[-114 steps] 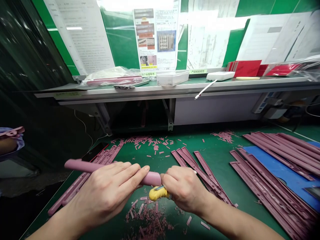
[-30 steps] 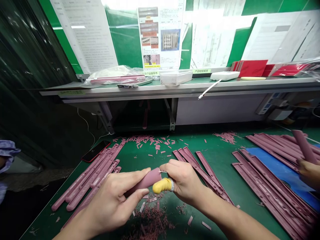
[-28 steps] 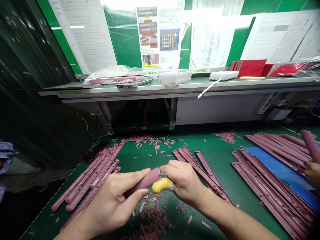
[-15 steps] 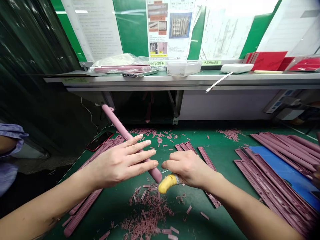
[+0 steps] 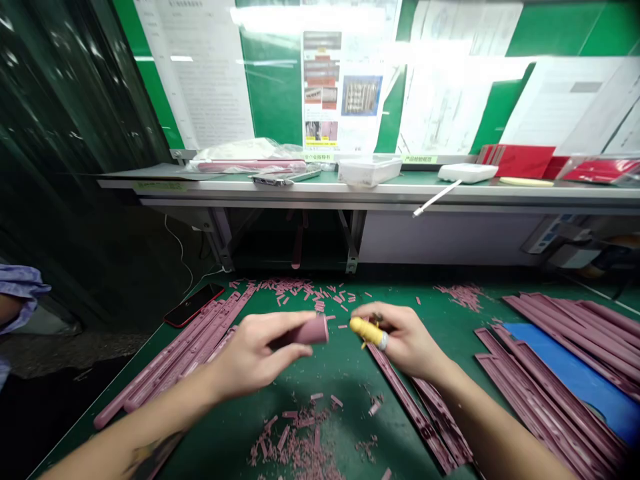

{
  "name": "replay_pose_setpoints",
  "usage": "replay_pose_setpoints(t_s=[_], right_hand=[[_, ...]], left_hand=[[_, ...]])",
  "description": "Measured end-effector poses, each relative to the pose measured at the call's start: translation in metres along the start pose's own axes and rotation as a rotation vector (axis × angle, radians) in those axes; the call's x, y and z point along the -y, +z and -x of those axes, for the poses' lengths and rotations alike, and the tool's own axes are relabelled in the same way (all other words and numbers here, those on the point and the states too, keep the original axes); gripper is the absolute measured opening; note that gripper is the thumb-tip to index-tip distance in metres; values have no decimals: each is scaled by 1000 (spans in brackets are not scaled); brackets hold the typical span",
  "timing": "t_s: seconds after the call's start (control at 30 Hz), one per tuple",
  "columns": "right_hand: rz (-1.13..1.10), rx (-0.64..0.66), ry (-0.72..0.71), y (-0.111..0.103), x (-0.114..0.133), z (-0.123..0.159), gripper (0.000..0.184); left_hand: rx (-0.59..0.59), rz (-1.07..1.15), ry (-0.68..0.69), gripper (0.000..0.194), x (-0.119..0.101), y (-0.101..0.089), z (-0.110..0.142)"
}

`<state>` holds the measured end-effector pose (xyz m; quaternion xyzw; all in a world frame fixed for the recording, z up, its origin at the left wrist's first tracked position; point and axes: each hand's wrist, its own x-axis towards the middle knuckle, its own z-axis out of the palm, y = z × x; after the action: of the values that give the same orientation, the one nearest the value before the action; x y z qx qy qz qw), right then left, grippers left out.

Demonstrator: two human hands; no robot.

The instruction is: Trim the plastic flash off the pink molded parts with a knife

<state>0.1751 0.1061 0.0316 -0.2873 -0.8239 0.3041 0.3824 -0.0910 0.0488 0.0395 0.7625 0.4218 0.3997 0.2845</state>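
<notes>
Green worktop [image 5: 345,373] takes up the lower view; metal-edged shelf [image 5: 280,193] runs across the back. Biggest group on it: pink moulded strips [image 5: 555,407] at R, by a blue mat [image 5: 565,367]. L bundle [image 5: 180,360] lies past the L forearm; a few loose strips [image 5: 410,400] run diag. under the R hand/forearm.

L hand [image 5: 260,350] grips the held pink strip [image 5: 313,331] btwn thumb & fingers, apparently up off the worktop. Long axis approx. L–R, one end facing the R hand [image 5: 407,340]; other end hidden by the L hand, so length can't be told. R hand is near that end, not touching, small gap btwn. R fingers curled, yellow finger cot [image 5: 367,331] on prob. the thumb; small dark item [image 5: 376,319] shows there, can't tell what or if it's gripped.

Room: green surface shows btwn the hands & down to the shavings pile [image 5: 295,437]; tighter at R, w/ strips below the hand. Worktop's L edge runs diag., beyond the L bundle.
</notes>
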Motion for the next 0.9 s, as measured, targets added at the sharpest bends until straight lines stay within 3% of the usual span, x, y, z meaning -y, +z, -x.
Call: replay_pose_setpoints(t_s=[0.03, 0.07, 0.13, 0.23, 0.33, 0.4, 0.5, 0.57, 0.67, 0.77, 0.9], right_hand=[[-69, -56, 163, -2, -8, -14, 22], [-132, -98, 314, -1, -16, -31, 29], [-215, -124, 540, 7, -34, -71, 35], [-240, -53, 703, 37, -60, -133, 28], [-305, 9, 860, 76, -75, -182, 30], [-382, 25, 921, 97, -79, -204, 32], [-538, 11, 943, 115, -77, -215, 32], [-662, -5, 922, 117, -72, -204, 31], [-879, 3, 877, 115, -57, -155, 23], [-1096, 15, 858, 114, -35, -84, 26], [-1296, -92, 832, 119, -4, -13, 38]], left_hand=[[-160, 253, -294, 42, 13, 17, -9], [-227, 315, -398, 44, 26, 37, -19], [-299, 362, -530, 36, 52, 82, -39], [-335, 420, -682, 23, 76, 144, -62], [-327, 497, -719, 25, 82, 176, -66], [-338, 526, -720, 25, 88, 172, -59], [-422, 517, -723, 23, 105, 127, -41], [-526, 490, -711, 22, 114, 86, -27], [-690, 414, -613, 31, 105, 40, -8], [-635, 361, -495, 37, 67, 39, 8], [-505, 224, -357, 39, 13, 81, 24]])
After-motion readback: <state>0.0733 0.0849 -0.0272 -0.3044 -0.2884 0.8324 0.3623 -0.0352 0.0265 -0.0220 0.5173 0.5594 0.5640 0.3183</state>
